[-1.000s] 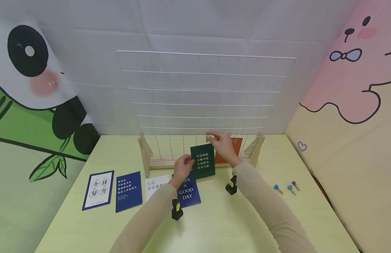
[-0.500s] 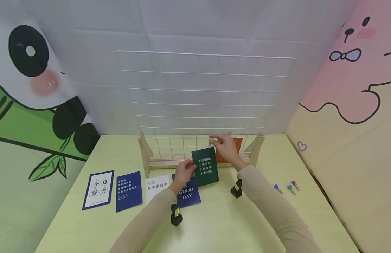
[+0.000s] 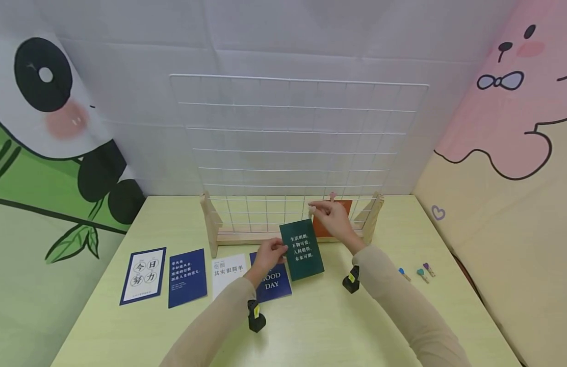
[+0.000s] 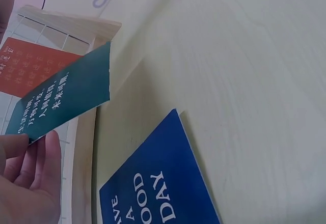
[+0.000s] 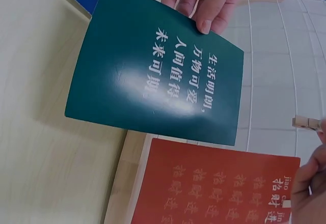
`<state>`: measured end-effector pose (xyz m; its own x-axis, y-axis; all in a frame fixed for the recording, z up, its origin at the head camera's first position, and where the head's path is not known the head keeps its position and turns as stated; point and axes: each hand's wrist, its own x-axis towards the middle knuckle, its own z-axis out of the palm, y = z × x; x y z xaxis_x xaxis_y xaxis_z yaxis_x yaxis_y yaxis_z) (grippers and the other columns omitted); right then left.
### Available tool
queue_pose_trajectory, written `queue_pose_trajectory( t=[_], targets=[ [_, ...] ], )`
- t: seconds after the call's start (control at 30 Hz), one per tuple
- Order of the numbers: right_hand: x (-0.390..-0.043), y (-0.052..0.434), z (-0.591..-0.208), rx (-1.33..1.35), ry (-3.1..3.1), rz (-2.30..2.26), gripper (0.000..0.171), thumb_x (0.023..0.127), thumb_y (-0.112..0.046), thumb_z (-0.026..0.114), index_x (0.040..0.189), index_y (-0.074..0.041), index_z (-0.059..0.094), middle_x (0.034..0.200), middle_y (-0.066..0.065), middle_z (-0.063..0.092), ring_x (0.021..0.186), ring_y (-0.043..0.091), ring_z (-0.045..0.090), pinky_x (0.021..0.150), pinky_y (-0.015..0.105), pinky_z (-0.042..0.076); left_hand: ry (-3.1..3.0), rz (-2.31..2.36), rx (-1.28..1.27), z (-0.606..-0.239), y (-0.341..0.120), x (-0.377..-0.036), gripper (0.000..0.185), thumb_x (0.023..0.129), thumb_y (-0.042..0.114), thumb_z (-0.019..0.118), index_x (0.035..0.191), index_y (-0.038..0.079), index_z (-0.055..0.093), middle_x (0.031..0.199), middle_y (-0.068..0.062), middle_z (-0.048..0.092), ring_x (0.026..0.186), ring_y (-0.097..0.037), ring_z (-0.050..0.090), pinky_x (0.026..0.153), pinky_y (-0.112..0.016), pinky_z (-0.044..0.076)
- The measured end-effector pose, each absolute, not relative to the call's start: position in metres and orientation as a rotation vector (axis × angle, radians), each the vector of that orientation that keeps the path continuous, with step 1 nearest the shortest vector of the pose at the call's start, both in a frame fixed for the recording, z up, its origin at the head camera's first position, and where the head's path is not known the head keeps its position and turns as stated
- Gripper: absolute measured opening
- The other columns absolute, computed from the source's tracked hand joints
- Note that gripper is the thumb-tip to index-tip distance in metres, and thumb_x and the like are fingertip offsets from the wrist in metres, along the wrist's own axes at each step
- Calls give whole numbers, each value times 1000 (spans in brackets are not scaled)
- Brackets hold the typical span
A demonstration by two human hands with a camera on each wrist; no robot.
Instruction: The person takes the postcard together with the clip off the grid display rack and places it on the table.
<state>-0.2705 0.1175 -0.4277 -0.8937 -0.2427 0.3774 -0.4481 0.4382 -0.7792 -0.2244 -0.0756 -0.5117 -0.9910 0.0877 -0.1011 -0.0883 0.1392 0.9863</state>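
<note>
My left hand (image 3: 267, 256) pinches the left edge of a dark green card (image 3: 304, 252) with white writing. The card is tilted, in front of the wire grid and apart from it in the right wrist view. Just above its upper right, my right hand (image 3: 335, 223) holds a small wooden clothespin (image 5: 304, 122) between thumb and fingers. Behind that hand an orange-red card (image 5: 219, 183) hangs at the grid, with a pink clip (image 3: 332, 195) at its top. Below my left hand lies a blue card (image 4: 158, 183), partly hidden by the hand and the green card in the head view.
The white wire grid (image 3: 292, 131) stands upright in a wooden base (image 3: 247, 237) at the table's back. A white card (image 3: 228, 270), a dark blue card (image 3: 187, 278) and a blue-bordered card (image 3: 142, 275) lie at left. Several heart-topped clothespins, including a blue one (image 3: 404, 274), lie at right.
The green card has come down and slightly right, away from the grid, tilting more. Both hands moved down with it, the right hand also rightward, uncovering the pink clip.
</note>
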Motion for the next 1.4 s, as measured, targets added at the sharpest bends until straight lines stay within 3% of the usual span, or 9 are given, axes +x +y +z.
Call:
queue_pose_trajectory(
  t=[0.07, 0.33, 0.6, 0.83, 1.2, 1.4],
  targets=[
    [-268, 120, -428, 605, -2488, 1470, 23, 86, -15, 59, 103, -1, 65, 46, 0, 31, 40, 13, 26, 39, 26, 24, 2245, 1982, 4, -513, -75, -223, 18, 87, 2, 53, 102, -8, 56, 83, -13, 59, 72, -22, 59, 69, -41, 50],
    [-264, 134, -432, 624, -2539, 1489, 25, 85, -18, 60, 102, -1, 65, 49, 1, 31, 44, 14, 28, 41, 27, 24, 2138, 2005, -8, -521, -74, -218, 19, 87, 1, 52, 103, -10, 55, 80, -10, 58, 68, -14, 57, 70, -42, 50],
    [-258, 149, -435, 557, -2630, 1526, 26, 86, -18, 58, 105, -1, 63, 52, 2, 34, 46, 17, 31, 40, 25, 24, 2084, 2013, 3, -524, -73, -210, 20, 88, 0, 51, 103, -12, 53, 79, -12, 58, 77, -32, 56, 70, -43, 50],
    [-257, 164, -438, 567, -2695, 1564, 29, 87, -21, 58, 106, 1, 62, 55, 3, 35, 49, 19, 33, 41, 26, 27, 2086, 1995, -19, -536, -73, -211, 23, 87, 1, 51, 107, -12, 52, 81, -11, 58, 66, -15, 58, 65, -36, 52],
    [-252, 188, -440, 518, -2857, 1640, 30, 88, -18, 55, 111, 2, 58, 59, 4, 44, 44, 15, 35, 39, 24, 30, 2045, 2009, -34, -540, -74, -207, 31, 88, 1, 51, 115, -13, 47, 87, -15, 58, 70, -15, 57, 70, -40, 50],
    [-252, 204, -444, 524, -2914, 1644, 33, 88, -19, 55, 112, 3, 57, 57, 3, 42, 44, 13, 34, 40, 23, 30, 2039, 1995, -52, -543, -73, -205, 25, 88, 2, 51, 108, -12, 51, 80, -12, 56, 67, -16, 57, 66, -37, 51]
  ],
)
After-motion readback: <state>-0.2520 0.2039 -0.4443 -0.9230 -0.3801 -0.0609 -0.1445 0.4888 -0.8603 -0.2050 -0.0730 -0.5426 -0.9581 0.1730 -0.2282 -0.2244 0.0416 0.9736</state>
